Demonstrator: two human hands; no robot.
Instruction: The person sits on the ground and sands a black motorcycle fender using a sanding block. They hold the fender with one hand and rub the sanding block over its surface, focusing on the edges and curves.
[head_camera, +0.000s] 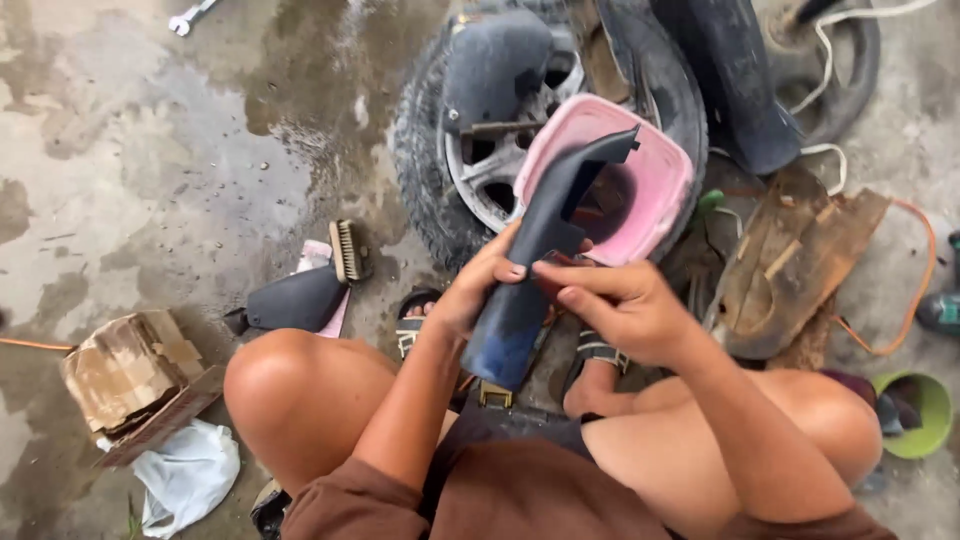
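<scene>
I hold a long dark blue plastic panel (540, 260), curved and dusty, upright in front of my knees. My left hand (478, 285) grips its lower middle from the left side. My right hand (610, 305) presses against the panel's right edge with fingers pointing left; something reddish shows under the fingers, but I cannot tell what it is. Behind the panel sits a pink plastic tub (640, 190).
A small wheel with tyre (440, 160) lies on the wet concrete beside other dark panels (730, 80). A scrub brush (348, 250), another dark panel (290, 300), a worn cardboard box (125, 370), a white rag (190, 470), wood scraps (790, 260), a green bowl (925, 415) and a wrench (190, 15) surround me.
</scene>
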